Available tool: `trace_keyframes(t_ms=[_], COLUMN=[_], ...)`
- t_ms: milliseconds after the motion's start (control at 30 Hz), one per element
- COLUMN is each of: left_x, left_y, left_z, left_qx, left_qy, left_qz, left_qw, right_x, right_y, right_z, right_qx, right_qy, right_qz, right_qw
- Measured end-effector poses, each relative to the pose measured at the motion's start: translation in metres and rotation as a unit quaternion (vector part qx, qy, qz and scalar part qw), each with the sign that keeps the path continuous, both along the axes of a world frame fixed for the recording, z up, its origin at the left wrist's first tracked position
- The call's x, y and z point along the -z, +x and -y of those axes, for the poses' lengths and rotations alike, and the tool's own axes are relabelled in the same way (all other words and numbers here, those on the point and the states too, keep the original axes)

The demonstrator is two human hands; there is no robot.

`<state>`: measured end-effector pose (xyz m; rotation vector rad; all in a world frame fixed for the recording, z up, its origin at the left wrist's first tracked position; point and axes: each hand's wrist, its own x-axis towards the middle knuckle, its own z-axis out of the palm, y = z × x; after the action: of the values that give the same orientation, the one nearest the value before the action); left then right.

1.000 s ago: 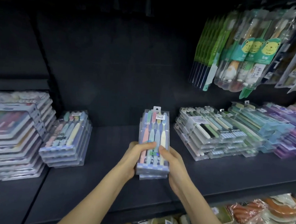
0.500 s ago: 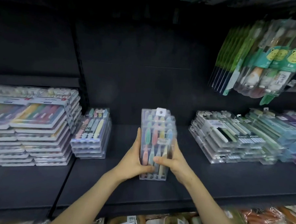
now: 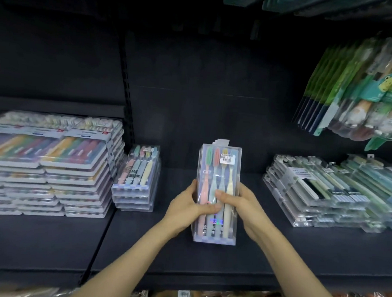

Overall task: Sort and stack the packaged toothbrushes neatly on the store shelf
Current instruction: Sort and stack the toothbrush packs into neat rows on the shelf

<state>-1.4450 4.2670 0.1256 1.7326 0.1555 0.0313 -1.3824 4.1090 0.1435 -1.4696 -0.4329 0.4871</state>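
Clasped between left grip (image 3: 187,204) and right grip (image 3: 244,204), thumbs across the front, packs (image 3: 220,170) stand on end, probably squaring on the shelf (image 3: 287,255) below.

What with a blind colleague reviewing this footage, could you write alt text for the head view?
A left hand and right hand grip a stack of clear toothbrush packs resting on a dark store shelf. A similar stack and tall flat stacks lie to its left, more clear packs to its right, with hanging packs above those.
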Motion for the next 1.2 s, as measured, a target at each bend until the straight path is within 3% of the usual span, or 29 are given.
trace_keyframes(t_ms=[133, 333, 467, 533, 600, 667, 733, 767, 900, 1067, 1200], left_x=[-0.015, -0.019, -0.025, -0.028, -0.029, -0.031, -0.03, -0.029, -0.02, 0.003, 0.012], left_y=[0.007, 0.017, 0.01, -0.007, -0.032, -0.053, -0.064, -0.067, -0.064, -0.052, -0.047], left_z=[-0.012, -0.019, -0.018, -0.019, -0.031, -0.056, -0.087, -0.101, -0.133, -0.141, -0.144], left_qx=[0.02, -0.014, -0.028, -0.078, -0.165, -0.237, -0.248, -0.227, -0.114, -0.058, -0.054], left_qy=[-0.016, -0.025, -0.003, 0.115, 0.251, 0.401, 0.523, 0.56, 0.606, 0.572, 0.579], left_qz=[-0.142, -0.228, -0.189, -0.086, 0.055, 0.2, 0.246, 0.234, 0.139, 0.02, 0.014], left_qw=[0.99, 0.973, 0.982, 0.986, 0.952, 0.862, 0.777, 0.762, 0.775, 0.818, 0.814], right_x=[-0.006, 0.007, 0.009, 0.009, 0.008, 0.006, 0.004, 0.003, 0.0, -0.004, -0.005], right_y=[0.014, 0.029, 0.033, 0.034, 0.037, 0.041, 0.044, 0.045, 0.046, 0.047, 0.049], right_z=[-0.012, -0.026, -0.035, -0.043, -0.053, -0.063, -0.074, -0.081, -0.107, -0.128, -0.135], right_qx=[-0.006, 0.035, 0.038, 0.039, 0.042, 0.04, 0.035, 0.033, 0.022, 0.02, 0.022], right_qy=[-0.094, -0.132, -0.122, -0.123, -0.125, -0.126, -0.126, -0.127, -0.13, -0.133, -0.141], right_qz=[-0.111, -0.203, -0.232, -0.232, -0.233, -0.234, -0.236, -0.236, -0.233, -0.225, -0.217], right_qw=[0.989, 0.97, 0.964, 0.964, 0.963, 0.963, 0.963, 0.963, 0.964, 0.965, 0.966])
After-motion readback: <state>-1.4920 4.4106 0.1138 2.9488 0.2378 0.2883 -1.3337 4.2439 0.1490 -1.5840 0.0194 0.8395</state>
